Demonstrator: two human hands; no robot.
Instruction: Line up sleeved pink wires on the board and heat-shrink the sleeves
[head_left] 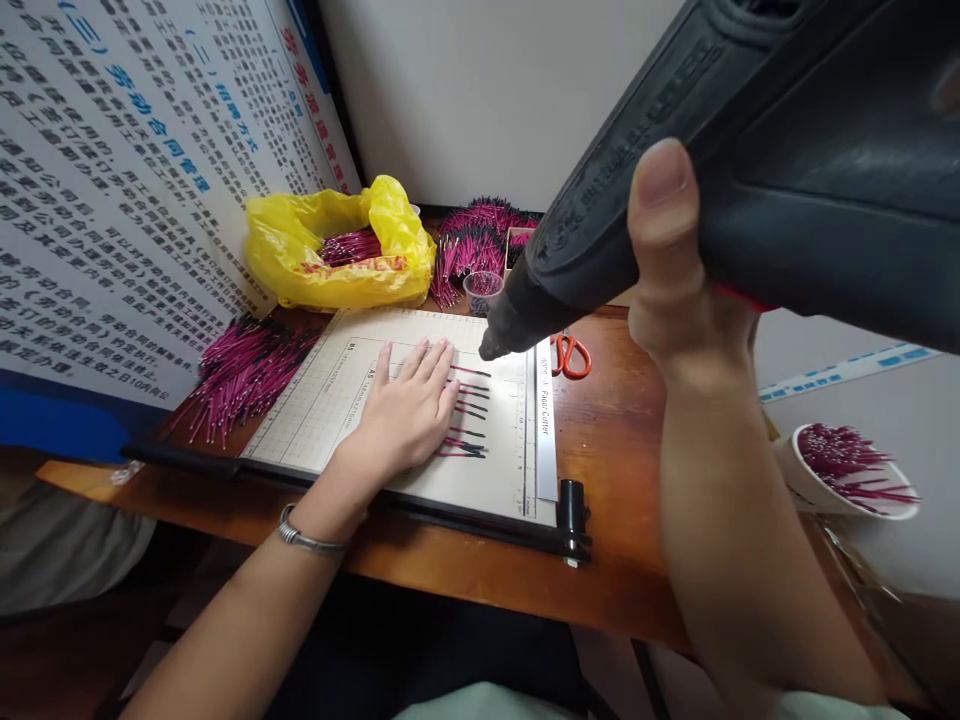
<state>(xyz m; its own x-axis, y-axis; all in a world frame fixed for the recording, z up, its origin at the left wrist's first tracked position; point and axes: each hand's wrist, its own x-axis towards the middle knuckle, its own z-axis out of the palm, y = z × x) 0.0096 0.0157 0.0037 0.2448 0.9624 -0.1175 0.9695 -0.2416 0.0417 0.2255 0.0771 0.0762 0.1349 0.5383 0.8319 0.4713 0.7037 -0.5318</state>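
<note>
My left hand (pixel 409 405) lies flat, fingers stretched out, on the white gridded board of a paper cutter (pixel 330 400). It presses down several short magenta wires with black tips (pixel 466 415) that stick out past my fingertips. My right hand (pixel 675 270) is raised close to the camera, thumb up, wrapped round the handle of a large dark grey heat gun (pixel 720 140). The gun's nozzle (pixel 495 340) points down at the black wire tips, just above the board.
A wooden table (pixel 615 430) carries the cutter, orange scissors (pixel 571 355), a small clear cup (pixel 482 290), a yellow bag (pixel 337 245) and heaps of magenta wires (pixel 240 370). A white bowl of wires (pixel 847 470) sits to the right. A printed poster (pixel 112 170) stands at left.
</note>
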